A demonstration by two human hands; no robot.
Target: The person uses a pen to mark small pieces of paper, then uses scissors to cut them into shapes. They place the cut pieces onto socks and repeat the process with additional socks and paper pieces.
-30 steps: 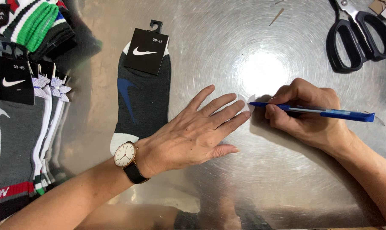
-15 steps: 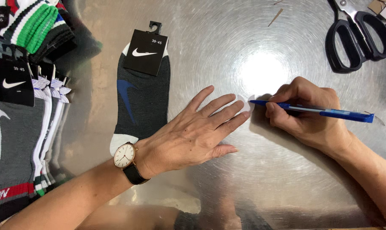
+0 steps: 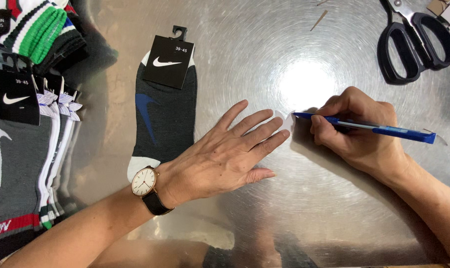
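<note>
My left hand (image 3: 225, 154) lies flat on the shiny metal table (image 3: 304, 208), fingers spread, fingertips pressing a small white tag (image 3: 286, 120). A watch with a black strap is on that wrist. My right hand (image 3: 356, 131) grips a blue pen (image 3: 384, 130) whose tip touches the white tag. A dark grey ankle sock (image 3: 165, 116) with a blue mark and a black card header lies just left of my left hand, partly under the wrist.
Black-handled scissors (image 3: 416, 42) lie at the top right. A pile of grey, white and black socks (image 3: 21, 154) with card headers fills the left edge, and rolled green-striped socks (image 3: 39, 30) sit at the top left. Card scraps (image 3: 446, 10) are in the top right corner.
</note>
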